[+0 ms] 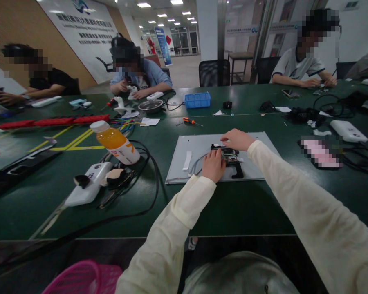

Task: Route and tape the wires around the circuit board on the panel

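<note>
A flat light-grey panel [180,149] lies on the green table in front of me. On it is a circuit board [231,157] in a black bracket [238,171]. My left hand [214,165] is closed over the left side of this assembly, its fingers bent and close together. Over the upper edge, my right hand [237,140] has its thumb and fingers drawn together; whatever is between the fingertips is too small to make out. A thin grey cable [197,162] curves out beside my left hand. Left of it lies a white strip [187,161].
An orange drink bottle [115,143], a white power bank [88,184] and black cables stand left. Beyond the panel are an orange-handled screwdriver [188,121] and a blue basket [197,100]. A pink phone [320,152] lies right. Other people sit across the table.
</note>
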Action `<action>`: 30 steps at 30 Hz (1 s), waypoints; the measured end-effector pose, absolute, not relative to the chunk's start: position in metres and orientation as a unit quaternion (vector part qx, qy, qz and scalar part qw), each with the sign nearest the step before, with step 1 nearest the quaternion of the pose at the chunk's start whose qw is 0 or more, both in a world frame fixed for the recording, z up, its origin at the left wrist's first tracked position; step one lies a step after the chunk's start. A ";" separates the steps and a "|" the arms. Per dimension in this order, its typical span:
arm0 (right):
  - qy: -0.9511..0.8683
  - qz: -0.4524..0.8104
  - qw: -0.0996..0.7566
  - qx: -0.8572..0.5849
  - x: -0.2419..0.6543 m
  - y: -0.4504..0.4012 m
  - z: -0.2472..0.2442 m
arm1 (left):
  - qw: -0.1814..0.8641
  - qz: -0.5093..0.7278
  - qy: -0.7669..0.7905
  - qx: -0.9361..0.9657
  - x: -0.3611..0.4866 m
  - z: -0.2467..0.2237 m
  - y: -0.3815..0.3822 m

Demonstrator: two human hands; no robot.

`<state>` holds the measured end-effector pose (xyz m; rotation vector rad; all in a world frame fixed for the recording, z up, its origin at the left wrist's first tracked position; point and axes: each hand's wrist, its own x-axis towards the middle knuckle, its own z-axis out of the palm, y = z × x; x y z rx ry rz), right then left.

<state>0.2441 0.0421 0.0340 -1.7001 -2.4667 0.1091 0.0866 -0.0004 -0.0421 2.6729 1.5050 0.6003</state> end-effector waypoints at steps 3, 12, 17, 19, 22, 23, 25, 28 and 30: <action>-0.808 0.042 0.188 -0.557 0.241 0.016 0.036 | 0.014 0.201 0.473 0.858 0.086 -0.034 0.000; -0.773 0.056 0.338 -0.534 0.208 -0.037 -0.011 | 0.034 0.261 0.568 0.780 0.029 0.002 0.042; -0.805 0.049 0.320 -0.498 0.202 -0.044 -0.038 | 0.060 0.238 0.628 0.738 -0.012 -0.005 0.065; -0.823 0.043 0.302 -0.480 0.201 -0.046 -0.042 | 0.080 0.219 0.631 0.739 -0.021 -0.011 0.070; -0.831 0.039 0.293 -0.472 0.201 -0.048 -0.042 | 0.099 0.201 0.630 0.744 -0.026 -0.021 0.076; -0.830 0.038 0.294 -0.472 0.201 -0.049 -0.041 | 0.101 0.198 0.629 0.745 -0.026 -0.024 0.078; -0.831 0.036 0.297 -0.469 0.201 -0.050 -0.040 | 0.098 0.191 0.628 0.748 -0.024 -0.029 0.079; -0.834 0.035 0.303 -0.459 0.200 -0.051 -0.041 | 0.085 0.190 0.628 0.750 -0.021 -0.031 0.078; -0.835 0.037 0.311 -0.453 0.198 -0.051 -0.043 | 0.078 0.196 0.630 0.748 -0.019 -0.028 0.076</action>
